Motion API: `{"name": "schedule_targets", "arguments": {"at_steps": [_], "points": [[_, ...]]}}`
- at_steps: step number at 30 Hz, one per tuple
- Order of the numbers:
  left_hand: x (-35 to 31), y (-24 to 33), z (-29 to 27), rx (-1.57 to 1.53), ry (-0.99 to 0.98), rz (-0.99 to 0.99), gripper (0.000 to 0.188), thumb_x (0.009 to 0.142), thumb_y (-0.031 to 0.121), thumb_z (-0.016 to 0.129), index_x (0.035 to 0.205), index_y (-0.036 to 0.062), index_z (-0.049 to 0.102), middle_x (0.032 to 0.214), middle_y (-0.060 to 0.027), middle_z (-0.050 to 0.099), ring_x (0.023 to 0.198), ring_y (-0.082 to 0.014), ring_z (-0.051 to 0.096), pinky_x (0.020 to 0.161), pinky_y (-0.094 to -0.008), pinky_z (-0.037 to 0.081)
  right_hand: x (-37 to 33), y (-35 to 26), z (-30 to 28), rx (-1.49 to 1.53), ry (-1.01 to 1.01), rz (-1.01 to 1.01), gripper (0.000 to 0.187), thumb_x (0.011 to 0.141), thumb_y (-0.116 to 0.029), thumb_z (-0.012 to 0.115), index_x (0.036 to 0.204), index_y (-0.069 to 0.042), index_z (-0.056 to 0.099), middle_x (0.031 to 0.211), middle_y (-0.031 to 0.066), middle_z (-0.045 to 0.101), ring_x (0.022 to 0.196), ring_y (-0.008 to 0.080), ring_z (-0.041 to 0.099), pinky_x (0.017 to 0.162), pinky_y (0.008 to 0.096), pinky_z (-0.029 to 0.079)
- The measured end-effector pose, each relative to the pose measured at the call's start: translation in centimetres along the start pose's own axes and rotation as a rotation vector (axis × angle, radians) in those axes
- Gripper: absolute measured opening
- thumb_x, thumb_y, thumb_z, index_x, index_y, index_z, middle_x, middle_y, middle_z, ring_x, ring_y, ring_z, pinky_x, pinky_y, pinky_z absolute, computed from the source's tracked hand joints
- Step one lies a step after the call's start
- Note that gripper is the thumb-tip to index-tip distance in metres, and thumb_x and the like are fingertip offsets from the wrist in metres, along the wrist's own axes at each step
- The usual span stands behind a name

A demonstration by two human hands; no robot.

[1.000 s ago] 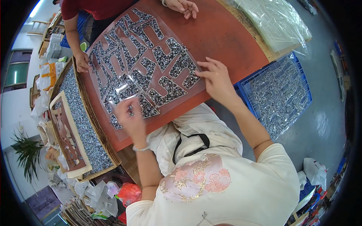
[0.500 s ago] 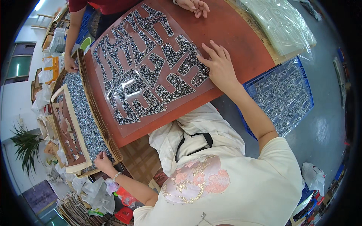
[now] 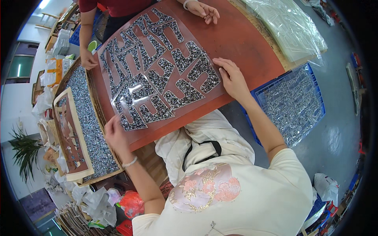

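A clear plastic sheet (image 3: 160,93) lies on the reddish-brown tabletop, bearing U- and F-like shapes filled with black and silver glitter chips. My right hand (image 3: 233,80) rests by its right edge, fingers stretched out and holding nothing. My left hand (image 3: 116,135) hovers at the sheet's near left corner, over the table edge; motion blurs its fingers. Beside it stands a tray (image 3: 93,88) with a rough brown rim, full of loose glitter chips. A cream-edged stencil frame (image 3: 83,155) with cut-out brown pieces lies on the chips.
Across the table a co-worker in dark red has one hand (image 3: 88,59) by the tray's far corner and another (image 3: 204,11) over the tabletop. A blue crate (image 3: 321,94) with glitter-filled sheets stands at right. Clear plastic sheets (image 3: 291,31) are piled at the far right.
My left hand has moved from the tray's near end up to the sheet's corner. My right hand's fingers have drawn together. The co-worker's hand has lifted off the tray's far end.
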State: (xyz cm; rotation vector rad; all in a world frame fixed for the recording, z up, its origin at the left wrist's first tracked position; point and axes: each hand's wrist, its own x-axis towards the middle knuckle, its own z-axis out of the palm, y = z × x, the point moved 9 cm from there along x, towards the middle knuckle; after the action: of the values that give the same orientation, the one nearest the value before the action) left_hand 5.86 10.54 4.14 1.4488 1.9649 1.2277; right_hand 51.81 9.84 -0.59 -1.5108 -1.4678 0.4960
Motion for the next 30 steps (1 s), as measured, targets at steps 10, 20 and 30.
{"name": "schedule_targets", "arguments": {"at_steps": [10,20,30], "points": [[-8.5,15.4,25.6,-0.075,-0.558,0.619,0.009,0.083,0.010,0.070,0.087,0.0026,0.069,0.081,-0.0095,0.059,0.079,-0.0256,0.057,0.071,-0.0358,0.046,-2.4,-1.6,-2.0,-0.002,0.199,0.000,0.028,0.093,-0.006,0.053,0.119,-0.005,0.062,0.118,0.0124,0.062,0.112,0.0304,0.056,0.097,0.0380,0.042],[-8.3,17.4,28.3,-0.030,-0.473,0.804,0.010,0.080,0.011,0.072,0.084,0.0024,0.069,0.080,-0.0081,0.059,0.079,-0.0247,0.058,0.071,-0.0352,0.047,-1.8,-1.5,-1.9,-0.073,0.180,-0.054,0.026,0.091,-0.004,0.054,0.115,-0.004,0.065,0.117,0.0105,0.062,0.115,0.0298,0.054,0.099,0.0404,0.041],[-9.1,17.9,27.3,-0.064,-0.457,0.903,0.015,0.084,0.008,0.068,0.098,0.0037,0.072,0.088,-0.0105,0.058,0.085,-0.0281,0.055,0.077,-0.0367,0.046,-0.5,-2.0,0.1,-0.241,0.120,-0.149,0.035,0.082,0.001,0.056,0.116,-0.003,0.064,0.126,0.0099,0.059,0.121,0.0318,0.050,0.103,0.0437,0.038]]}}
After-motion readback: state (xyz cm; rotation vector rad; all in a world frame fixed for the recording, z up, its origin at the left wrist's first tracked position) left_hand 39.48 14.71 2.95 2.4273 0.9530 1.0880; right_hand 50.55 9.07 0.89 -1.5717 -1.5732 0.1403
